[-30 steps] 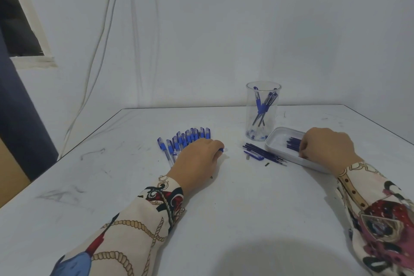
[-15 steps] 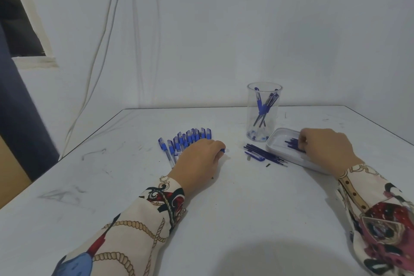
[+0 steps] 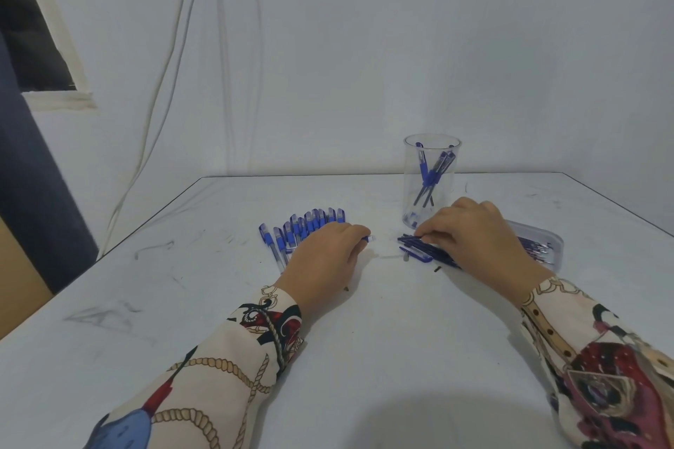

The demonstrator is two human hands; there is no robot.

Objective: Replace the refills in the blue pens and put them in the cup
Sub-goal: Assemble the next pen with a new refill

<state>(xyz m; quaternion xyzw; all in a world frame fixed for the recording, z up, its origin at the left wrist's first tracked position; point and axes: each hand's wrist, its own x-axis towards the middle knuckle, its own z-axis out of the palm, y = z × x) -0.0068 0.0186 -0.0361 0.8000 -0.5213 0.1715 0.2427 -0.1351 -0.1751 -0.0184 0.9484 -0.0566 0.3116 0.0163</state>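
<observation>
Right hand (image 3: pixel 474 233) left tray (image 3: pixel 554 241); cup (image 3: pixel 432 157) holds pens (image 3: pixel 430 175)

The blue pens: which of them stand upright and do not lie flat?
Only the blue pens in the clear plastic cup stand up, leaning on its wall. The row of blue pens beside the left hand lies flat on the white table.

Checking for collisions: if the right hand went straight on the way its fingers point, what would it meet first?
Probably nothing beyond the loose refills already under the right hand; farther left lies the left hand.
</observation>
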